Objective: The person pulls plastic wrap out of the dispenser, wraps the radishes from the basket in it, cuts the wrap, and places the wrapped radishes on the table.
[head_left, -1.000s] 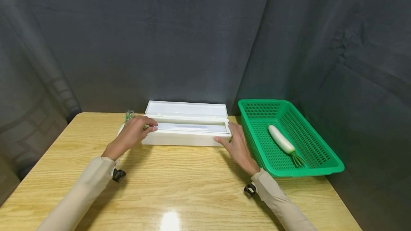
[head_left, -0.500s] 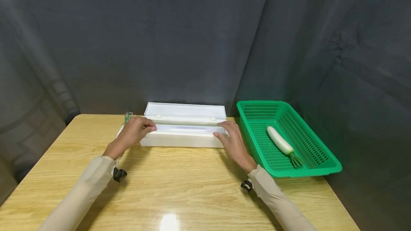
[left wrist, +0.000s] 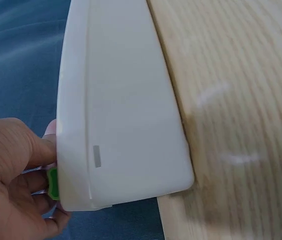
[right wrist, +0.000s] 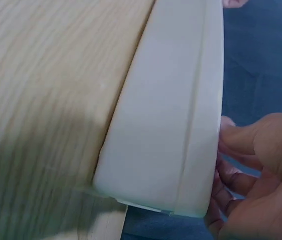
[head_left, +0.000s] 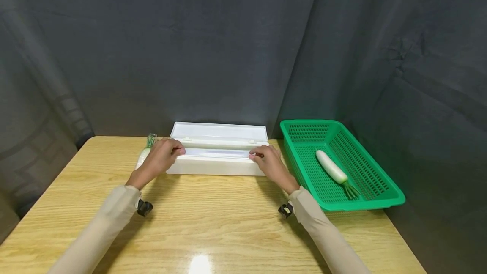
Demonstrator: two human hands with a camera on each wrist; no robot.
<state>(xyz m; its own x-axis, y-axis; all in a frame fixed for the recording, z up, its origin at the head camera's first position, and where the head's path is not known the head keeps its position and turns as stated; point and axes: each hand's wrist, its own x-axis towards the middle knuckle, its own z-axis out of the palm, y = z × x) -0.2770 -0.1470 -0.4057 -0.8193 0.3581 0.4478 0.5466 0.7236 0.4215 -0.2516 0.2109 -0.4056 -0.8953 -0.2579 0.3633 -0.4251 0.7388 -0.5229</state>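
A long white cling film dispenser lies across the far part of the table, its lid tipped back. A shiny strip of clear cling film shows in the opening between the hands. My left hand pinches the film at the left end, thumb and forefinger together. At the right end, my right hand has thumb and forefinger drawn together on the film, other fingers curled. A small green piece shows by the left fingers in the left wrist view. The fingertips are partly hidden behind the box's edge.
To the right stands a green plastic basket with a white radish inside. Another white radish, with crinkled glossy leaves, lies partly hidden behind the left hand. Dark curtains hang behind the wooden table.
My right hand has moved from the dispenser's right end inward over its opening, and its thumb and forefinger have come together. My left hand has stayed at the left end.
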